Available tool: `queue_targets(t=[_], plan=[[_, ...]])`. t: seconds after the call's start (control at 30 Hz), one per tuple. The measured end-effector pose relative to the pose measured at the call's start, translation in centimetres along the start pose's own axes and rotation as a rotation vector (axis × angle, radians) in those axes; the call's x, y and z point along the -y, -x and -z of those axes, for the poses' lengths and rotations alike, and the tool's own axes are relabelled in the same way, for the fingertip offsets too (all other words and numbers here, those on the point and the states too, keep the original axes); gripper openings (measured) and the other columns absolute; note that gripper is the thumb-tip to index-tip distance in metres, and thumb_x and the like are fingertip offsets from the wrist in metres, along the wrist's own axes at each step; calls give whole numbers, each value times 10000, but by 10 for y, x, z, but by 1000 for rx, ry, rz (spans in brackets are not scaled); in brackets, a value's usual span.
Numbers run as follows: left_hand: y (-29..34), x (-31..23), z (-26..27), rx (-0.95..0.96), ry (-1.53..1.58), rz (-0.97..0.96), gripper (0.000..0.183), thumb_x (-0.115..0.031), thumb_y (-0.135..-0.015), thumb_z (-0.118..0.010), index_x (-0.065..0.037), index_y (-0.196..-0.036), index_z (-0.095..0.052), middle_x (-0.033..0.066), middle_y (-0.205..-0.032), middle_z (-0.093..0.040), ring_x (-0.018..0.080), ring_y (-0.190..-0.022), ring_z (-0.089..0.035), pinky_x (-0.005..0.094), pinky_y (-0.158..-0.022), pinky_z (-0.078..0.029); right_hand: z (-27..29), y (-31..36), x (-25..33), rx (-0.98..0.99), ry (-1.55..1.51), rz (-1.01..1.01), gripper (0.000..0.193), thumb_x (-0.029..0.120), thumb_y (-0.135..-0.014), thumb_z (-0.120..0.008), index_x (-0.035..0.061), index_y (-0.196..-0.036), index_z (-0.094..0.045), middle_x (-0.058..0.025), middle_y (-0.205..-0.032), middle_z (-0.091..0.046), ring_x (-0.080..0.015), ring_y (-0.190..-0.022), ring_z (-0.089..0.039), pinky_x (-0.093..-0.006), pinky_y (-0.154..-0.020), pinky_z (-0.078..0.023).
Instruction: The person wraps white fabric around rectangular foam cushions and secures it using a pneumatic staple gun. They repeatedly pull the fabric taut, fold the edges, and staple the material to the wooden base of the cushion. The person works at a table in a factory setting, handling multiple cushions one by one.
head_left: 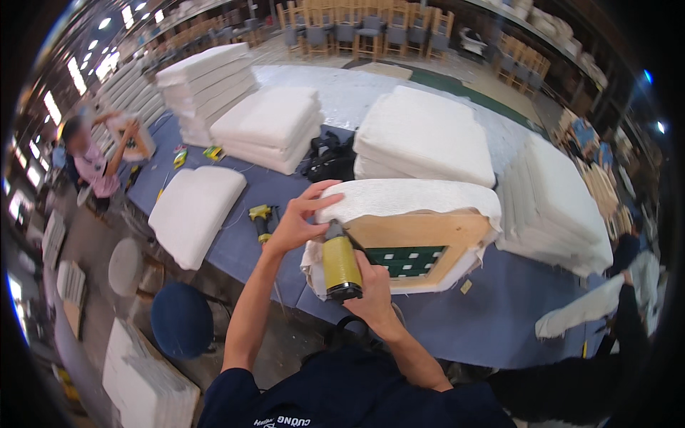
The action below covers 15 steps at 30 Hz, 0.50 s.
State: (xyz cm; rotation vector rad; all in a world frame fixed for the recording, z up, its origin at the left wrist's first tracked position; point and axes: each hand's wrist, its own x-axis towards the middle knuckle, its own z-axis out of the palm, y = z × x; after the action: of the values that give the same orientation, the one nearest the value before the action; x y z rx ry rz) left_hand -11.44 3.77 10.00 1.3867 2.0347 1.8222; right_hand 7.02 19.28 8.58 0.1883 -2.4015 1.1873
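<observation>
A seat cushion (407, 202) covered in white fabric stands tilted on the table in front of me, its underside facing me. That underside shows a wooden frame (399, 230) with green webbing (407, 262) in its opening. My left hand (303, 217) grips the cushion's upper left corner, fingers on top and thumb below, pressing the fabric at the edge. In my right hand (372, 289) is a yellow and black staple gun (340, 264), its nose against the frame near that corner, close to my left thumb. The right fingers are partly hidden behind the tool.
Stacks of white cushions stand behind (424, 132) and at right (549, 207). A single cushion (196, 210) and a second staple gun (262, 221) lie left on the blue-covered table (457, 328). A blue stool (181, 321) stands lower left. A co-worker (96, 157) handles another seat far left; another's arm (628, 314) reaches in at right.
</observation>
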Motion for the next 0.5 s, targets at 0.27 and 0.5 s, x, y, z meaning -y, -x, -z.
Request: queue_targets(t=[0.27,0.5], plan=[[7,-11,2,15,-102,-30,746,-58,-643,-937,-95,-1349,-698,157,-1511,-524,273,-1370,-519,408,-1125,-432,68,61,-18,-95,-121,-33,510,116,-767,-791,-14,-1238,-642,-177,-904,-731,-382,-782,-714,-375,-711,-544],[-33,-103,-69,73,-983,-129,877,-467,-724,-876,-74,-1447,-572,210,-1446,-519,381,-1297,-514,531,-1150,-354,135,206,-163,-244,210,-743,471,143,-726,-800,4,-1164,-696,-229,-913,-740,-430,-960,-718,-472,-815,-558]])
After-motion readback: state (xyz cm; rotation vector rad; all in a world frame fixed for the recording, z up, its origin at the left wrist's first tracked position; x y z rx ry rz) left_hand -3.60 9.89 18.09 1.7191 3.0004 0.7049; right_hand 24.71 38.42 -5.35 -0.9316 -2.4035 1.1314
